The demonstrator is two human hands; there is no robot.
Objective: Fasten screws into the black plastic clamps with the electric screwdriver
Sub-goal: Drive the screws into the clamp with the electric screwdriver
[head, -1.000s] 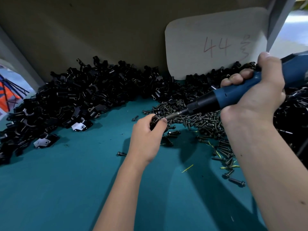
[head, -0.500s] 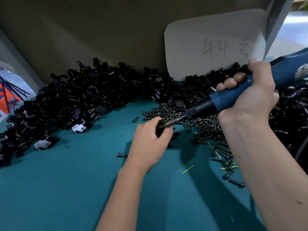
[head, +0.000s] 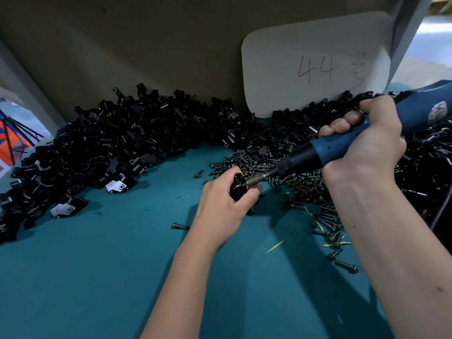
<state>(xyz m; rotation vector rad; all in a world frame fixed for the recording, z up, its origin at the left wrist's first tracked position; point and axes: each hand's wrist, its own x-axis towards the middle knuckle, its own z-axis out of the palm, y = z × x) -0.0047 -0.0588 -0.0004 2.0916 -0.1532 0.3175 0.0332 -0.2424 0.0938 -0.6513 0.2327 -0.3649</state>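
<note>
Screwdriver (head: 342, 145) lowered; right hand (head: 367, 145) fingers wrap it; left hand (head: 220, 204) fingers grip clamp (head: 237, 187).

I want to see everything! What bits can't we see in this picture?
Head view only:
- Screw being driven: hidden between the screwdriver tip and the clamp.
- Most of that clamp: covered by the left hand.
- Screwdriver's back end: cut off by the right edge; its grip is covered by the right hand.
- Single pieces deep in the black pile: too dark and tangled.

Bare teal mat (head: 85, 277) front-left; clamp heap (head: 117, 143) blocks back, screw pile (head: 305, 182) right.
</note>
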